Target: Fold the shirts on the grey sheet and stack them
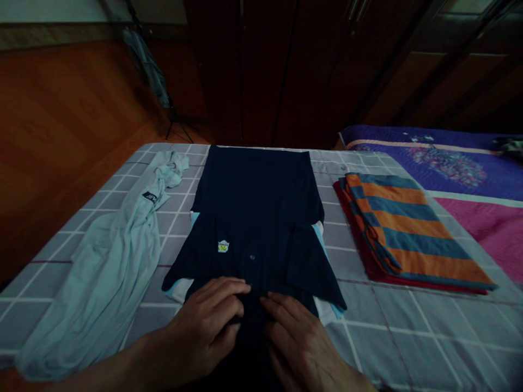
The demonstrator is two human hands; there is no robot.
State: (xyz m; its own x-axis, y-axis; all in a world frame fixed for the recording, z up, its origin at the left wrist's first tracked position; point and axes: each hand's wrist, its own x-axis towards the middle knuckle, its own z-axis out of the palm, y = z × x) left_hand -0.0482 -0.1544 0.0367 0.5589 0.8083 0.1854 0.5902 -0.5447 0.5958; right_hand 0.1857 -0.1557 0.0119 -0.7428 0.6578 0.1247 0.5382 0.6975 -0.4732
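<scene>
A dark navy shirt (261, 190) lies front up on a grey checked cover, its hem at the far side and its short sleeves, edged in white and light blue, out to both sides. A small badge and a button show on its chest. Near the collar end, my left hand (208, 321) rests on the shirt with curled fingers. Close beside it, my right hand (298, 337) touches the button strip, fingers bent and together. The collar is in shadow between the hands, and whether the fingertips pinch cloth is hidden.
A crumpled pale grey-green garment (118, 256) lies on the left of the checked cover (359, 321). Folded orange and blue striped cloth (417, 228) sits on red cloth at the right. Beyond are a purple and pink bedspread (445, 163), dark cabinets (281, 71) and a tripod stand (174, 117).
</scene>
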